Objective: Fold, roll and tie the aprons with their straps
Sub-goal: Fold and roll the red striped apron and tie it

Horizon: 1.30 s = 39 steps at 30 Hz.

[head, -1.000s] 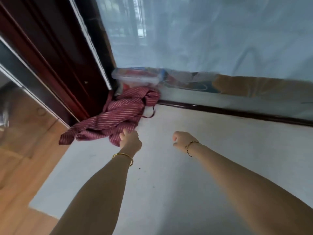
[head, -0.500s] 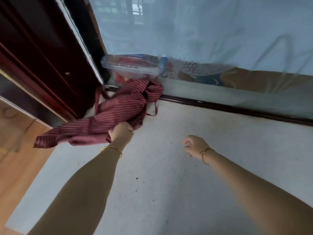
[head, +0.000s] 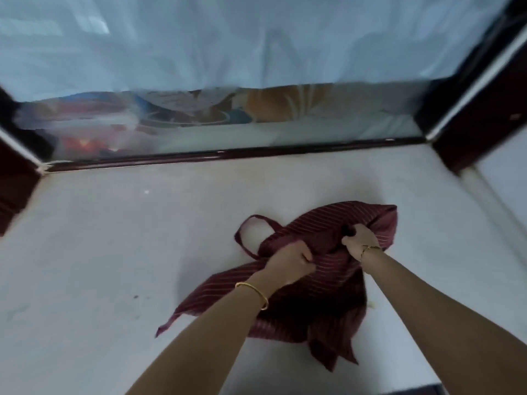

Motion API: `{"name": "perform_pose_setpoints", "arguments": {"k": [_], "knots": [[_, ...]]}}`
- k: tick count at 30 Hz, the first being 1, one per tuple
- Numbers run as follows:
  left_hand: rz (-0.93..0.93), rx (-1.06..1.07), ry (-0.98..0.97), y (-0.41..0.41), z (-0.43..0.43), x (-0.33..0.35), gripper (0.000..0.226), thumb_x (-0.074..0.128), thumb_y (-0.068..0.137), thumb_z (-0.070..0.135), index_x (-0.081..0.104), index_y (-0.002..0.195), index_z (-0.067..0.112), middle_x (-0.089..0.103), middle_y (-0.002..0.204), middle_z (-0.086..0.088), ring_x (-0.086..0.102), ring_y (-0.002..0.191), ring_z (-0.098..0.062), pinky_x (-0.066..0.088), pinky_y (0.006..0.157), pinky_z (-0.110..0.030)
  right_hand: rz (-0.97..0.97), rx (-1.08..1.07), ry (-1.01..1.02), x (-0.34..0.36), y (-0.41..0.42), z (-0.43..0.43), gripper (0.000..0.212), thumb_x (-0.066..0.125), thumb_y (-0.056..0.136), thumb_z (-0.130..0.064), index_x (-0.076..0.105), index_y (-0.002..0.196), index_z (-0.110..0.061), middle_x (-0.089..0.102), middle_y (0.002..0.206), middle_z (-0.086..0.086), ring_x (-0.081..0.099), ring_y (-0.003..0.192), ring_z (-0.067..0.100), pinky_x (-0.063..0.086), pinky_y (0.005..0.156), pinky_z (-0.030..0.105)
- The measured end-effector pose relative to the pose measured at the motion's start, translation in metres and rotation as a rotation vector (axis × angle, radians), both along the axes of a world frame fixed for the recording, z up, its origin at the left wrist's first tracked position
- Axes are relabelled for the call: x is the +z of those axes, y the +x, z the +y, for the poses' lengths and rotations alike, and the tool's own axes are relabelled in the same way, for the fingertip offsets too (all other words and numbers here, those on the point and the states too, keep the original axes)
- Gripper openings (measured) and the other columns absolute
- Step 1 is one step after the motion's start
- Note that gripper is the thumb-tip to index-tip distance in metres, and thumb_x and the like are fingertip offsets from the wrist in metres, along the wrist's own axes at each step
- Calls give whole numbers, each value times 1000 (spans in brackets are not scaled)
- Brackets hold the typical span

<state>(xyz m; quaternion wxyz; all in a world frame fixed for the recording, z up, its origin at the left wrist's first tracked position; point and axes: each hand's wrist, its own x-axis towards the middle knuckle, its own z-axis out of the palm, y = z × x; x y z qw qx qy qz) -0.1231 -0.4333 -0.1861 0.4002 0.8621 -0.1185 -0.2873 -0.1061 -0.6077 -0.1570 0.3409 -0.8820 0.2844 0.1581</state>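
Both arms out fwd; L hand (head: 291, 259) & R hand (head: 360, 241) each fisted on bunched apron (head: 328, 303); strap (head: 252, 223) loops beside L.

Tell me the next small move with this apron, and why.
Probably draw the left hand and right hand apart to spread the apron flat: both grip it, and it lies bunched on the surface, strap looped loose, so folding cannot start.

Home — curtained window ledge (head: 114, 238)
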Motion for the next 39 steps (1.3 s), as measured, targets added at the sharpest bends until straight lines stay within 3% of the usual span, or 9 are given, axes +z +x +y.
{"name": "perform_pose_setpoints", "arguments": {"k": [4, 10, 16, 20, 23, 26, 31, 35, 39], "knots": [[-144, -40, 234, -8, -18, 1, 75, 78, 70, 39, 35, 131, 22, 30, 131, -2, 44, 114, -21, 48, 91, -43, -116, -83, 273, 5, -28, -20, 17, 63, 88, -16, 67, 94, -1, 67, 99, 19, 64, 94, 35, 52, 88, 48], [-434, 48, 215, 21, -33, 37, 19, 55, 82, 27, 56, 95, 14, 58, 98, -13, 56, 94, -33, 46, 76, -38, -390, -85, 481, 56, -21, -35, 10, 62, 90, -17, 69, 90, -11, 69, 99, 16, 65, 93, 29, 51, 92, 46], [-493, 435, -116, 73, -18, 142, 16, 43, 95, 8, 52, 109, 8, 57, 101, -14, 53, 95, -25, 37, 75, -27, -477, -231, 843, 103, 15, -39, 20, 44, 97, -16, 52, 115, -15, 62, 100, 3, 63, 85, 19, 52, 86, 37], [-591, 681, 335, 97, 32, 161, 33, 37, 96, 15, 38, 129, 10, 52, 125, -22, 49, 114, -40, 38, 93, -49, -405, -86, 288, 76, 16, -49, 50, 50, 90, -8, 39, 138, -10, 48, 124, 9, 53, 92, 17, 45, 78, 28], [-617, 723, 636, 86, 52, 144, 51, 48, 89, 10, 28, 136, 8, 33, 138, -21, 33, 126, -39, 30, 102, -51, -263, 87, 121, 46, 7, -50, 57, 54, 88, -4, 36, 141, -12, 37, 142, 11, 53, 107, 23, 41, 79, 23], [-705, 543, 581, 67, 50, 112, 48, 49, 84, 5, 38, 130, 11, 33, 135, -18, 33, 123, -37, 33, 101, -49, -109, 467, 21, 19, -3, -41, 59, 56, 85, -2, 41, 140, -16, 37, 146, 10, 44, 126, 23, 39, 99, 26], [-311, 107, 479, 41, 34, 59, 53, 58, 89, 14, 38, 138, 22, 25, 138, -16, 33, 126, -35, 39, 103, -44, 189, 965, -134, -10, -20, -20, 73, 52, 86, 0, 25, 149, -26, 24, 155, 2, 24, 141, 22, 24, 116, 34], [-88, -60, 563, 40, 23, 30, 64, 58, 91, 24, 26, 146, 27, 17, 143, -16, 31, 128, -35, 39, 105, -43, 314, 959, -395, -12, -27, -33, 53, 45, 91, -9, 41, 141, -25, 42, 141, 3, 42, 126, 25, 41, 102, 37], [-28, 115, 627, 49, 6, 20, 66, 59, 91, 30, 24, 143, 12, 18, 144, -18, 27, 131, -37, 36, 105, -43, 538, 832, -347, 6, -15, -53, 20, 48, 90, -16, 66, 95, -8, 70, 98, 7, 68, 86, 20, 56, 79, 30]]}}
